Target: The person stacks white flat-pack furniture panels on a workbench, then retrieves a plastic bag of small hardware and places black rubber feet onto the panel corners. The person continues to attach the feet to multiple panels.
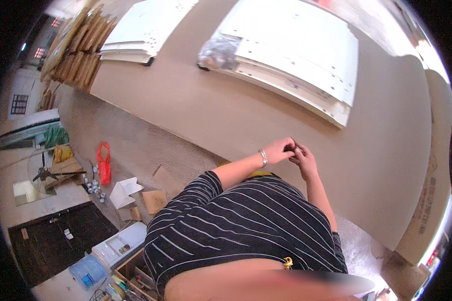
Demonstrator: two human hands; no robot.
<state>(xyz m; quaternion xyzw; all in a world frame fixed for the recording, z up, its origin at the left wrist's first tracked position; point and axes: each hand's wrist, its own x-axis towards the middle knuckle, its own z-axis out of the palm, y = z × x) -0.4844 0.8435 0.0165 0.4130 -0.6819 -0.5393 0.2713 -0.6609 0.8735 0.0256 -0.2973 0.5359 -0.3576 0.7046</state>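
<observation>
My left hand (pixel 279 151), with a silver bracelet at its wrist, meets my right hand (pixel 305 161) in front of my body. The fingers of both are bent and pinched together at the tips. A small dark thing seems to sit between them, too small and covered to name. Under the hands lies a large brown cardboard sheet (pixel 386 150). Beyond them, a stack of white panels (pixel 296 45) with small holes rests on it, a clear plastic bag (pixel 220 50) at its left end. Farther left is a second stack of white panels (pixel 148 27).
Brown wrapped bundles (pixel 80 45) are piled at the far left. On the floor to the left are a red bag (pixel 103 163), cardboard pieces (pixel 154 200), a fan (pixel 44 173) and a dark mat (pixel 60 241). A roll of blue twine (pixel 87 271) stands at lower left, near an open box (pixel 135 273).
</observation>
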